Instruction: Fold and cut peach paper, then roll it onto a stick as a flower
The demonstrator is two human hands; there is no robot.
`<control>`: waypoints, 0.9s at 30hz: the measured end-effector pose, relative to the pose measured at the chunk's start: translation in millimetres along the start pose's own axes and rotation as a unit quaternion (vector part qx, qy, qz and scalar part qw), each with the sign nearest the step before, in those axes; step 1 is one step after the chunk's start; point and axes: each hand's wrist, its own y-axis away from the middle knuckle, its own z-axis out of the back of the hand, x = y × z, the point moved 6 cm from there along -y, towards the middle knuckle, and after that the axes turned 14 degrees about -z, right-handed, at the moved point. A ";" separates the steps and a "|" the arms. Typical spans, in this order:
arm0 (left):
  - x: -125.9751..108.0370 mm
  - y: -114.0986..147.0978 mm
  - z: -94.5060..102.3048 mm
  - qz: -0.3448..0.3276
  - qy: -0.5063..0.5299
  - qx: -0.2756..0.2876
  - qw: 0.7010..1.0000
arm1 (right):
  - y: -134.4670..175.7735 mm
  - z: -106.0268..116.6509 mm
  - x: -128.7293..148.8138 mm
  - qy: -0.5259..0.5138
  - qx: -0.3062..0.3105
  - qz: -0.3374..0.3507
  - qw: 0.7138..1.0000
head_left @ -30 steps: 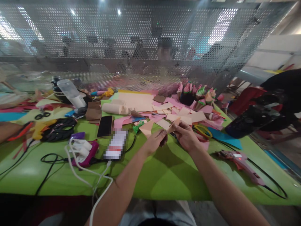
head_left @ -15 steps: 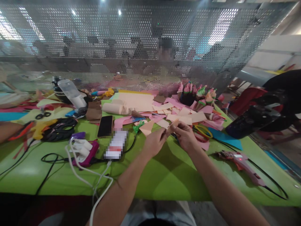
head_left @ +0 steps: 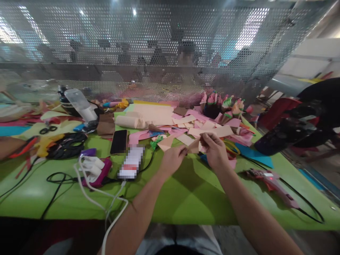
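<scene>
Between my two hands a small peach paper piece [head_left: 193,146] is stretched, above the green table. My left hand [head_left: 174,160] pinches its left end, fingers closed. The upper right end is gripped by my right hand [head_left: 215,150], thumb and fingertips pressed together. Beyond the hands lie peach and pink paper strips [head_left: 211,131]. A green curled piece [head_left: 156,141] rests left of them on peach paper. On the right, a pink glue gun [head_left: 273,186] lies on its side with its cord trailing.
On the left are a magenta power strip [head_left: 99,173] with white plugs, a black phone [head_left: 119,142] and a second phone [head_left: 132,163] on a cable. A dark bottle [head_left: 276,136] leans at right. Rolled pink paper flowers [head_left: 212,102] stand behind. A perforated metal panel [head_left: 148,53] rises at the back.
My right hand has moved slightly right and away from my left, so more of the peach paper shows between them. My left hand has shifted slightly left.
</scene>
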 end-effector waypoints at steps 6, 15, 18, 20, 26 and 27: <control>2.4 -0.2 6.7 0.016 -0.001 -0.044 0.999 | 5.7 -18.7 -11.5 0.079 0.119 -0.087 0.986; 20.1 5.2 65.2 0.097 -0.278 -0.152 0.944 | 2.2 -7.9 -3.2 0.075 0.040 -0.035 0.996; 30.3 7.2 63.6 0.136 -0.336 -0.083 0.928 | 4.3 -9.5 -1.0 0.078 0.040 -0.027 0.996; 33.1 8.1 58.9 0.144 -0.354 -0.045 0.923 | 5.0 -9.9 -1.2 0.079 0.038 -0.027 0.996; 31.3 7.3 52.7 0.131 -0.361 -0.016 0.923 | 3.0 -9.9 -4.9 0.071 0.059 -0.041 0.995; 30.1 6.3 52.8 0.121 -0.352 -0.023 0.928 | 2.7 -10.3 -6.1 0.063 0.067 -0.049 0.995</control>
